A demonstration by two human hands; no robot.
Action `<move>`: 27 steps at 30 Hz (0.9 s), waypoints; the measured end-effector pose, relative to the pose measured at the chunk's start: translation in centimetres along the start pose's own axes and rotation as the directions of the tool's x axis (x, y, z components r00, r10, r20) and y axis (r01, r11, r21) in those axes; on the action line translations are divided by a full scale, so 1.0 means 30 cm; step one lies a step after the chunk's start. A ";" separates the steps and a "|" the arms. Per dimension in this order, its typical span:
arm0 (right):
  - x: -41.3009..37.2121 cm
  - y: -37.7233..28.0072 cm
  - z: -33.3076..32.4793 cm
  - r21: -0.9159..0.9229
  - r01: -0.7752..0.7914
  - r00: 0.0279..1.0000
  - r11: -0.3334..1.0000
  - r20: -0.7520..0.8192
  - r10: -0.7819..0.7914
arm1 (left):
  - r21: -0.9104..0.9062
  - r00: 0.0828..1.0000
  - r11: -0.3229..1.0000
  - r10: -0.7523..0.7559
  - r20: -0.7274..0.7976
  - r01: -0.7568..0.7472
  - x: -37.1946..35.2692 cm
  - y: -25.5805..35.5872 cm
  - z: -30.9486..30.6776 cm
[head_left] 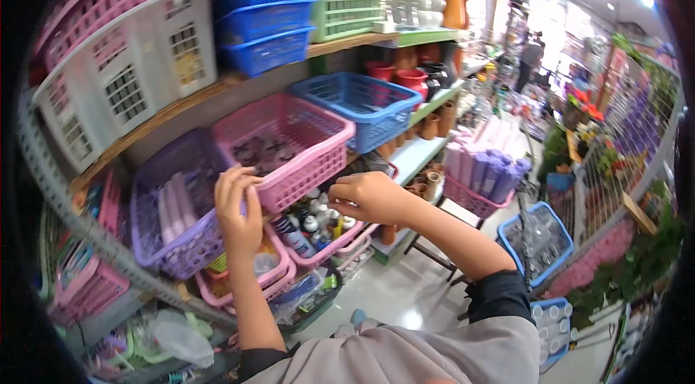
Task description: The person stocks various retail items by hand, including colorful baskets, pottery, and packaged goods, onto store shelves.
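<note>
My left hand (239, 203) is at the front left corner of a pink basket (311, 170), beside a purple basket (184, 257) holding pale rolls. Its fingers are bent over the rims of the two baskets. My right hand (365, 196) is in front of the pink basket's right part, above a lower pink basket (329, 250) with bottles and spray cans. The fingers of that hand curl together; whatever they hold, if anything, is hidden. Small dark items lie inside the upper pink basket.
A blue basket (384, 123) sits right of the pink one. Stacked blue baskets (271, 44) and a white basket (119, 80) stand on the shelf above. Pots line the shelves behind. On the floor are a blue crate (510, 239) and a pink basket of rolls (474, 196). A person (531, 62) stands far off.
</note>
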State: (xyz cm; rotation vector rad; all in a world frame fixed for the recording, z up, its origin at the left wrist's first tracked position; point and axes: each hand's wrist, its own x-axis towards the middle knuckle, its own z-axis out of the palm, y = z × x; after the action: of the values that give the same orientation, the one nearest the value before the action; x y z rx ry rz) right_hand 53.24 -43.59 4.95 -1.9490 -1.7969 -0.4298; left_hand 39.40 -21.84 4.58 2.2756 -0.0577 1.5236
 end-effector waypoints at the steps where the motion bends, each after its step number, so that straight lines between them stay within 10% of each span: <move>1: -0.048 0.015 -0.017 -0.020 -0.049 0.999 0.999 -0.004 0.049 | -0.078 0.999 0.996 0.042 0.015 -0.041 0.001 0.027 0.072; 14: -0.641 0.340 -0.219 -0.074 -0.548 0.829 0.833 -0.183 0.529 | -0.657 0.821 0.752 0.402 0.405 -0.044 -0.009 0.308 0.879; 21: -0.903 0.575 -0.361 -0.038 -0.833 0.542 0.551 -0.254 0.801 | -0.686 0.751 0.722 0.403 0.522 0.090 0.007 0.446 1.265; 27: -1.135 0.725 -0.419 -0.141 -0.832 0.511 0.537 -0.573 0.640 | -0.730 0.750 0.665 0.402 0.526 0.155 0.019 0.587 1.528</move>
State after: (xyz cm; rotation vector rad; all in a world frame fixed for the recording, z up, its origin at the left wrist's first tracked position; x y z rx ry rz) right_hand 72.29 -80.18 -4.46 -2.4047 -0.4259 -0.8957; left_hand 75.49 -53.87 -4.51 1.9637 -0.9037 0.4569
